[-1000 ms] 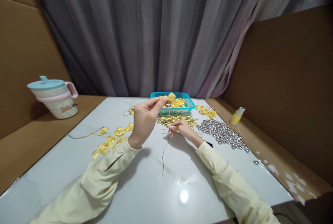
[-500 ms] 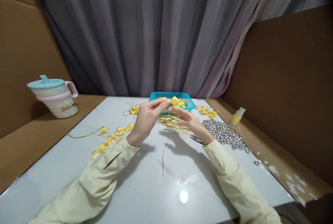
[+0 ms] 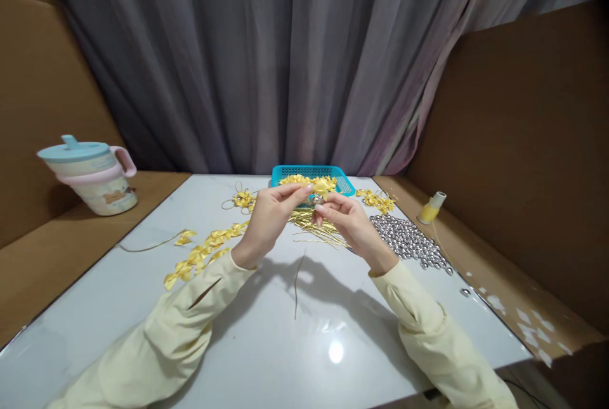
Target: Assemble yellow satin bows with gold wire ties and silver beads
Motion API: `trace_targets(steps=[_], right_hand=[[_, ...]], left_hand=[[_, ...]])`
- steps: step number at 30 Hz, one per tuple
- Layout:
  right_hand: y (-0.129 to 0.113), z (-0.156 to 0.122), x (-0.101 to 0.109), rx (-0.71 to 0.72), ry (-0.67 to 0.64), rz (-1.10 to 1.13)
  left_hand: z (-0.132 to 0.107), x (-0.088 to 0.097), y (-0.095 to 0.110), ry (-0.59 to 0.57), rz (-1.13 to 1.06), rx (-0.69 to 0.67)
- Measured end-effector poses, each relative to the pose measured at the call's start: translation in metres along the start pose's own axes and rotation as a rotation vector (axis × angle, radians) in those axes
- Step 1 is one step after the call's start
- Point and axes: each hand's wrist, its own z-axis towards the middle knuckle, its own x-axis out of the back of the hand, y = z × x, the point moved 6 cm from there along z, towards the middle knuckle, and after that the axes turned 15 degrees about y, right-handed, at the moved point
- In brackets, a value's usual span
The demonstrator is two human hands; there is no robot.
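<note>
Thumb and fingers of my left hand (image 3: 272,214) pinch a yellow ribbon bow (image 3: 325,187), raised in front of the basket. A small silver bead (image 3: 316,199) shows just under the bow, between my two hands. My right hand (image 3: 354,222) is closed at the bead from the right, thumb against fingers; the exact grip is partly hidden. Beneath my hands lies a bundle of gold twist ties (image 3: 314,226). A single thin wire (image 3: 296,285) stands out against the white table (image 3: 266,345) nearer to me.
Behind my hands stands a blue basket (image 3: 349,188) of yellow bows. More bows (image 3: 204,253) lie in rows at left, and a silver bead pile (image 3: 409,241) lies at right. A thread spool (image 3: 431,208) and a lidded cup (image 3: 98,181) stand on cardboard at the sides.
My right hand's fingers were spread apart before; now they have closed in on the bead under the bow. My left hand keeps its pinch. The view has shifted slightly.
</note>
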Motion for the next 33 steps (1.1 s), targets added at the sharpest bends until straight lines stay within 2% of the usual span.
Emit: trace_targets(steps=[9,16,24,33], right_hand=[[-0.001,0.001,0.002,-0.047,0.043,0.087],[0.007,0.000,0.000,-0.140,-0.068,0.157],[0.006,0.000,0.003,-0.163,-0.053,0.102],[0.022,-0.006,-0.011,-0.313,-0.238,0.247]], left_hand=[[-0.001,0.001,0.002,0.031,0.001,0.020],[-0.002,0.001,0.004,0.044,0.025,0.045],[-0.003,0.000,0.004,0.011,-0.002,0.032],[-0.006,-0.003,0.005,-0.055,-0.005,0.067]])
